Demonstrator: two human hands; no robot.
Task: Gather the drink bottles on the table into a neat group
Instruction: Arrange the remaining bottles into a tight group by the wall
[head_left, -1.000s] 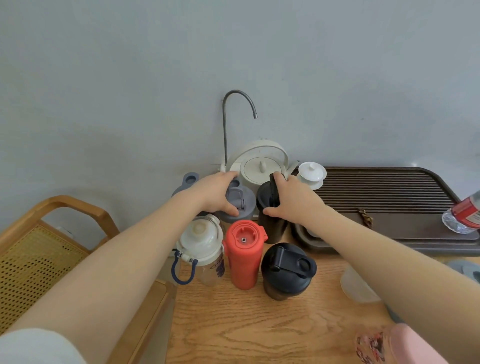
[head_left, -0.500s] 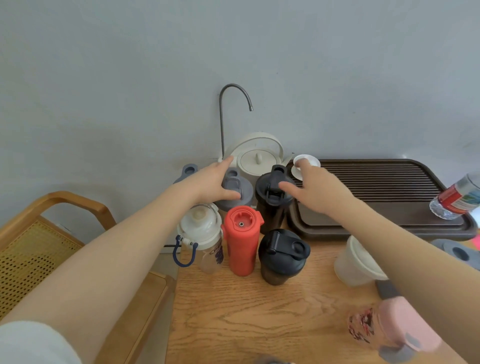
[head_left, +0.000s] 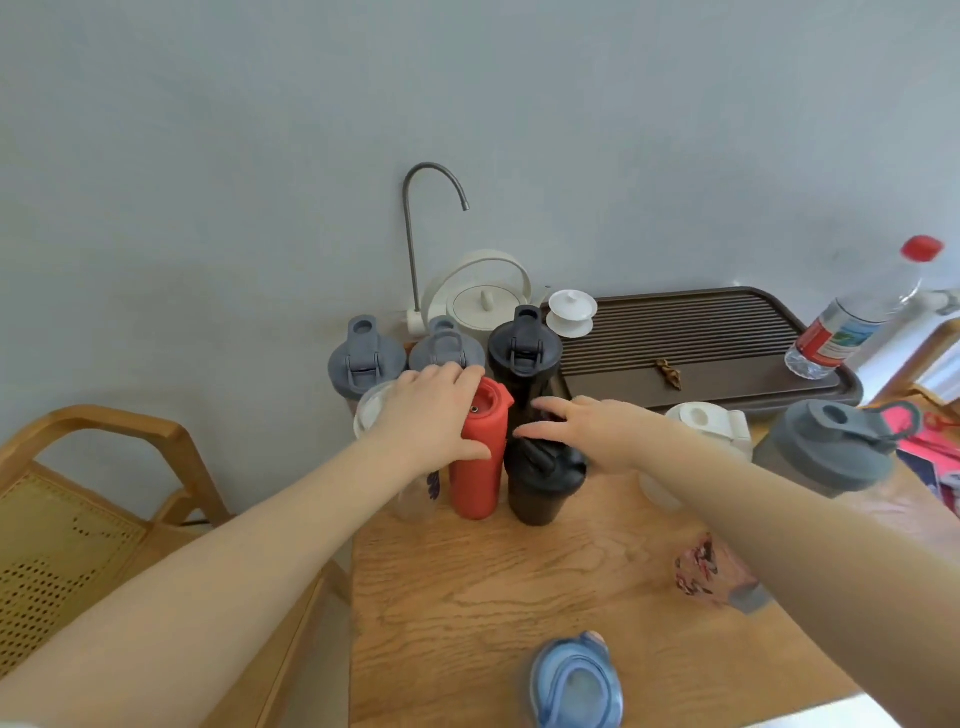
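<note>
Left hand curled round top of red bottle, gripping it; right hand spread, fingers straight over black shaker lid, touching

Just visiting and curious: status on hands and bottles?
Left hand grips red bottle. Right hand open over black shaker. Blue bottle, grey-lidded shaker ungrouped.

Illumination is bright, even and diffuse; shadows are faint. Wide-angle distortion bends the frame edges. Lower-right and bottom-edge objects are blurred.
</note>
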